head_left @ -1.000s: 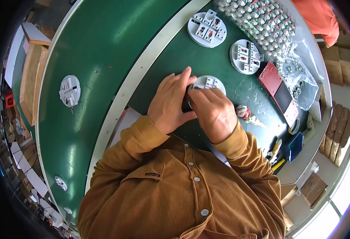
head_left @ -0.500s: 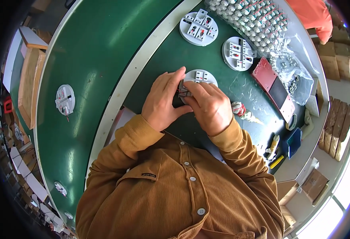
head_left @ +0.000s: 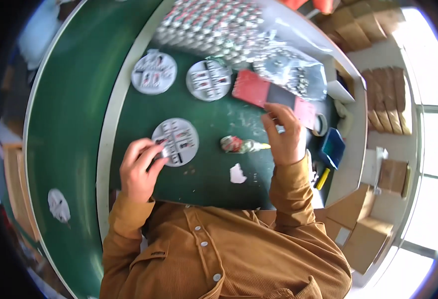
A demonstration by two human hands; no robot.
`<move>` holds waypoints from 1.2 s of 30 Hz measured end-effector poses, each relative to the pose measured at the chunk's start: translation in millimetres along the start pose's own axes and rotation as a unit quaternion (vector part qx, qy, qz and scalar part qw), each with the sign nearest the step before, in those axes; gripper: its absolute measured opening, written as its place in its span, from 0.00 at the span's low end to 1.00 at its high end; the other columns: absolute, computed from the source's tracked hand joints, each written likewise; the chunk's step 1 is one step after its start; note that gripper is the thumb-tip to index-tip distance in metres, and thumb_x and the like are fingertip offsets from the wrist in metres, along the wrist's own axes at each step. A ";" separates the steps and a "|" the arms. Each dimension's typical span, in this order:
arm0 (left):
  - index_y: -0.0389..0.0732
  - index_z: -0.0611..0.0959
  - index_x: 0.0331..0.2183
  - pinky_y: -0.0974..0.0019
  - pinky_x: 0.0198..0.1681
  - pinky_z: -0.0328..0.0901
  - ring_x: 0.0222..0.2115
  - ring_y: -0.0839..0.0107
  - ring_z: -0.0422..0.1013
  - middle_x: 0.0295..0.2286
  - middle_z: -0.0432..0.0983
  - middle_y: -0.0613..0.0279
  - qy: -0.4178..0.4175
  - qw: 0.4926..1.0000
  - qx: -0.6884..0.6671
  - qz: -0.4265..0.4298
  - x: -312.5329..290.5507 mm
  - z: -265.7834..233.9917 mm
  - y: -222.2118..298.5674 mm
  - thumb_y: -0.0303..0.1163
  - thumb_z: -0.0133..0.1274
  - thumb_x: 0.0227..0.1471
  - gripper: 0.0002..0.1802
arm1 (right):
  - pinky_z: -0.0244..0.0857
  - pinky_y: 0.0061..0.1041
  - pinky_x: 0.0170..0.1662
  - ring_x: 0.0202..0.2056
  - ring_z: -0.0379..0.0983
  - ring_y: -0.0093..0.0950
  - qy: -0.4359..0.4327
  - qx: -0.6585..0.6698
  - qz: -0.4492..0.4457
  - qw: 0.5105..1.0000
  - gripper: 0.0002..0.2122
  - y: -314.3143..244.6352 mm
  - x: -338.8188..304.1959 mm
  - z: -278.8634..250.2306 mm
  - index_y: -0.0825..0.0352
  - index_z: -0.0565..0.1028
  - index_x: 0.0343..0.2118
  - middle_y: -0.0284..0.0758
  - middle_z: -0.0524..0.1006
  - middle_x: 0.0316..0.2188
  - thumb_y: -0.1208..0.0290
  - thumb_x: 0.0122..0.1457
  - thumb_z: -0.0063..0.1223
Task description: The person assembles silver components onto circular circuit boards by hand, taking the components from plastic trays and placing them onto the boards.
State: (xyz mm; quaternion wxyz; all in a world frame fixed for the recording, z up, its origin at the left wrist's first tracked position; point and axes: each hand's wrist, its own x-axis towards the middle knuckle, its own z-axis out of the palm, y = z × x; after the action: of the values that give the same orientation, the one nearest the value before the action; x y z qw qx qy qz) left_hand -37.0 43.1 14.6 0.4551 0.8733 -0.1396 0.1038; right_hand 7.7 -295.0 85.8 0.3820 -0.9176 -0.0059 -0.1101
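Note:
A round white base (head_left: 189,130) with small black, white and red parts on its face lies on the green bench. My left hand (head_left: 140,169) is closed at the left rim of this base, thumb and fingers pinching its edge; the fingertips are blurred and hide that part. Well to the right, my right hand (head_left: 286,137) is raised beside a flat red and black piece (head_left: 251,87). Its fingers are bent but apart, and nothing shows between them. Between the hands lies a small wrapped bundle (head_left: 234,144) in white, green and red, with a yellowish pointed tip.
Two more round bases (head_left: 154,73) (head_left: 209,79) lie farther back. Behind them are rows of silvery bulb-like parts (head_left: 204,25) and a clear bag (head_left: 298,74) of small metal pieces. A tape roll (head_left: 320,124), blue tray (head_left: 332,148) and yellow-handled tool (head_left: 323,178) sit right; a white scrap (head_left: 237,173) lies nearer.
My hands have parted: the right has left the nearest base and moved right, while the left stays at its rim. The view has shifted, and the white scrap now shows.

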 end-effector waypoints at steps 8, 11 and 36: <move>0.37 0.83 0.39 0.63 0.40 0.70 0.34 0.62 0.72 0.40 0.76 0.59 -0.020 1.000 0.016 0.004 3.9 -0.3 2.5 0.17 0.66 0.45 0.16 | 0.75 0.35 0.43 0.36 0.82 0.42 0.006 -0.185 0.061 0.981 0.13 124.2 109.4 -40.7 0.69 0.85 0.42 0.43 0.87 0.36 0.66 0.60 0.61; 0.38 0.83 0.37 0.60 0.42 0.70 0.36 0.59 0.73 0.39 0.77 0.59 -0.007 0.998 0.050 -0.034 -8.8 -3.1 6.5 0.21 0.68 0.45 0.15 | 0.75 0.44 0.50 0.42 0.81 0.50 -0.050 -0.345 0.083 0.934 0.14 166.9 165.5 3.9 0.67 0.83 0.47 0.49 0.84 0.42 0.69 0.62 0.54; 0.38 0.84 0.37 0.63 0.38 0.69 0.33 0.64 0.72 0.37 0.77 0.62 0.032 0.999 -0.001 0.017 -5.9 0.1 -1.9 0.19 0.70 0.43 0.17 | 0.70 0.24 0.37 0.32 0.77 0.25 -0.233 0.068 -0.059 0.968 0.08 -76.1 -22.9 85.9 0.69 0.84 0.39 0.33 0.83 0.37 0.85 0.57 0.62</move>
State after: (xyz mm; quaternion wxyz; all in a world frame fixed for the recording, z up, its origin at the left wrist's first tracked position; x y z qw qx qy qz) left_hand -41.9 45.0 11.2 0.4583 0.8666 -0.1401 0.1389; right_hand -4.9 -179.1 75.6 0.4242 -0.8878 -0.1567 0.0852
